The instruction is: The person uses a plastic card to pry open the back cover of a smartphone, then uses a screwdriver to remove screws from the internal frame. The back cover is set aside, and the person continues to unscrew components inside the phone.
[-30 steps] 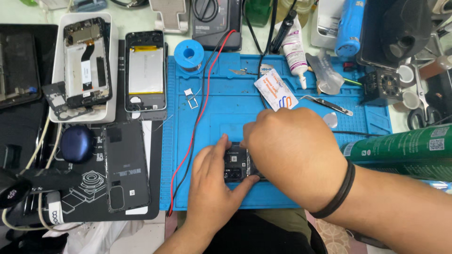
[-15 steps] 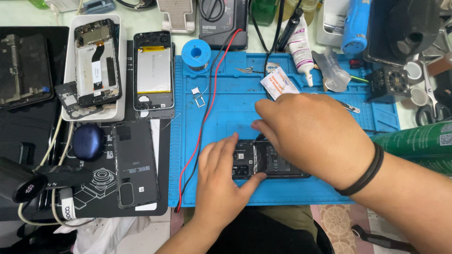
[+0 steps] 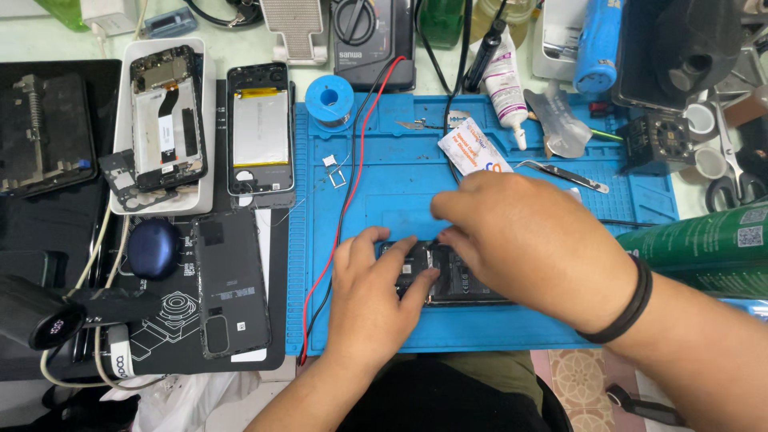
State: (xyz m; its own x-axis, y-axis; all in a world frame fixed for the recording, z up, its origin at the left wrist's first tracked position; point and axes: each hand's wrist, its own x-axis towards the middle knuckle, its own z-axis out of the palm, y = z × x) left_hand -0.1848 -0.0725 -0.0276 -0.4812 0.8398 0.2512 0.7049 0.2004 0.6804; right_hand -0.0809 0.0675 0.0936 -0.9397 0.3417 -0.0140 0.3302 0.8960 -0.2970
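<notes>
An opened black phone lies flat on the blue work mat, its insides showing. My left hand presses on the phone's left end, fingers spread over its top part. My right hand reaches across from the right, with a black band on the wrist. Its fingertips pinch down at the phone's upper left edge. Whether something small is between those fingertips is hidden. Most of the phone is covered by the two hands.
Two more opened phones and a black back cover lie left of the mat. A blue solder spool, red and black wires, a white packet, tweezers, a glue tube and a green can surround the work.
The view has shifted, so the phone and both hands now sit lower and further right in the frame. My right hand has slid right, uncovering more of the phone's left part.
</notes>
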